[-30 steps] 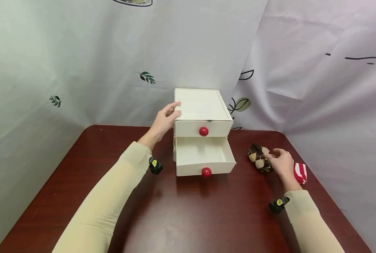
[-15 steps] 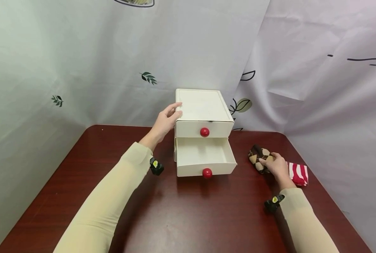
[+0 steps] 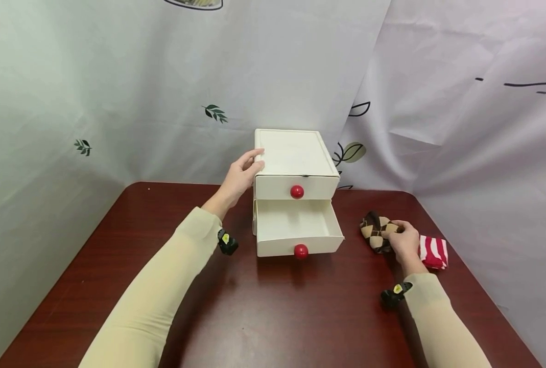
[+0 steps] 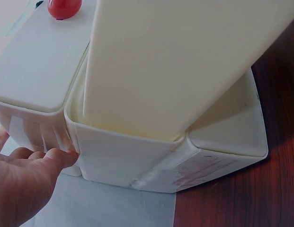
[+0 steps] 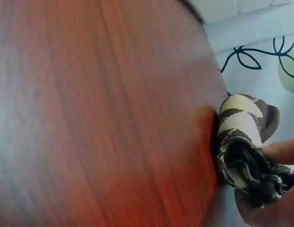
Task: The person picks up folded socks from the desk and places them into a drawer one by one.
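My left hand [image 3: 240, 177] rests at the left edge of a white drawer cabinet [image 3: 295, 152], fingertips at the rim of its top; in the left wrist view, its fingers lie against the side wall. The top drawer [image 3: 273, 187] with a red knob is closed. Below it, a pulled-out drawer [image 3: 295, 220] shows a bare inside. In the left wrist view, a closed bottom tier [image 4: 232, 127] sits under it. To the right, my right hand [image 3: 405, 240] pinches a folded brown-and-beige argyle sock [image 3: 375, 232] between thumb and fingers; its dark opening faces the right wrist camera.
A folded red-and-white striped sock [image 3: 434, 252] lies just right of my right hand near the table's right edge. The dark red wooden table [image 3: 273, 317] spreads in front of the cabinet. White patterned cloth [image 3: 162, 92] hangs behind and on both sides.
My right hand has moved slightly left and down onto the argyle sock and now pinches it; more of the striped sock shows. My left hand stays at the cabinet.
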Tool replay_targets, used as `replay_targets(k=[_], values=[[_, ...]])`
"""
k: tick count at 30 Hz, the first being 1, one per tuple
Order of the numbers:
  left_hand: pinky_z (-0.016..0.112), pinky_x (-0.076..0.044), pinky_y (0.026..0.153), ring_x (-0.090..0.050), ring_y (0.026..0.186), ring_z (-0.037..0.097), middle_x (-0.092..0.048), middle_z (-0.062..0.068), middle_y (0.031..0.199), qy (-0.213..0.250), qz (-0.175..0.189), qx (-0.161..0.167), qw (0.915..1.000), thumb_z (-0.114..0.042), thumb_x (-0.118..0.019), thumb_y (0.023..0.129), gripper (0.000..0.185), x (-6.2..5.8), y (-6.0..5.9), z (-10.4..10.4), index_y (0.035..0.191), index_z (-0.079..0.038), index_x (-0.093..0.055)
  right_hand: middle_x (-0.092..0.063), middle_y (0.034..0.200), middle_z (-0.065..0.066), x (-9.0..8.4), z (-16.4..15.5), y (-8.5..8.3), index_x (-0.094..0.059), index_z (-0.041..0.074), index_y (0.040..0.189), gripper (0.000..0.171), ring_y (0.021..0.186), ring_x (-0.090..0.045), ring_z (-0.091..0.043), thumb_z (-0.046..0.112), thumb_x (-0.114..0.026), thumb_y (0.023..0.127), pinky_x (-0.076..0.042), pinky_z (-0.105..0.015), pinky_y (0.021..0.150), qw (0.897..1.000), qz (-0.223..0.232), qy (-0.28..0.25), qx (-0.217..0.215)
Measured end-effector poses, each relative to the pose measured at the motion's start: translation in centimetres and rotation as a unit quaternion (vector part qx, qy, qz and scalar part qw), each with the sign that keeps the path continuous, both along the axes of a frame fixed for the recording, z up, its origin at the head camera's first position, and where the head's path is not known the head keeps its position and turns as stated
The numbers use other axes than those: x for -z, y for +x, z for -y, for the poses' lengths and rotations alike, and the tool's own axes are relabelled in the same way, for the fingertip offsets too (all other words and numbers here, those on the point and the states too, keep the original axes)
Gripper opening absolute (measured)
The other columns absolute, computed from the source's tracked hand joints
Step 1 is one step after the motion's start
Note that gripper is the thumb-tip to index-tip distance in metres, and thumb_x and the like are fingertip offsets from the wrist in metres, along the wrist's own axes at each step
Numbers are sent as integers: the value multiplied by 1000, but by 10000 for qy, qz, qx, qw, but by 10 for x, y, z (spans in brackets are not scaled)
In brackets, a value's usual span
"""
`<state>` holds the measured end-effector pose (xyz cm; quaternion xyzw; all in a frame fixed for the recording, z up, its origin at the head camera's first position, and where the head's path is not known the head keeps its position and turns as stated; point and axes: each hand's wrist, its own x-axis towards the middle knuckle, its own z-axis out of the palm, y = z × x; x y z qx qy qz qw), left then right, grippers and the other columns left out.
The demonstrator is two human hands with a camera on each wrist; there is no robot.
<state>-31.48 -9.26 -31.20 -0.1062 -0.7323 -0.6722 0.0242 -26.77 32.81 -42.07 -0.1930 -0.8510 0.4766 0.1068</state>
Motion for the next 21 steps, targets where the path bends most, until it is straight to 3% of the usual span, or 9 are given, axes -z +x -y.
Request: replay_targets(k=[5,10,15,21], values=[[32,-43,74,-51,90,18,-49,3,130,-31,5,28,10000,-34,-55,93,43,0,1,0,135,-30,-49,-48,111,-6,-14,6,3,-51,1,130,50,94,-47,-15,3,-66,83,-43,-14,62,9943,-306,-974,303],[32,-42,73,-49,87,17,-48,3,131,-71,3,29,10000,-36,-54,93,43,0,0,1,135,-31,-48,-57,83,7,-42,11,10,-64,4,112,33,72,-55,-2,1,-71,79,-48,-15,60,9684,-857,-2333,223],[31,-41,71,-48,84,17,-49,3,130,-77,-1,47,10000,-36,-54,93,43,-1,1,1,136,-31,-48,-59,81,3,-72,21,23,-69,13,93,19,70,-60,-7,2,-74,78,-51,-20,60,9401,-1124,-3191,-431],[30,-41,69,-47,82,17,-48,2,130,-58,-28,42,10000,-36,-54,93,43,-1,2,1,135,-31,-48,-59,91,-3,-103,43,37,-70,8,97,21,75,-63,-13,-4,-70,80,-53,-28,62,9012,-1113,-3876,-1586]])
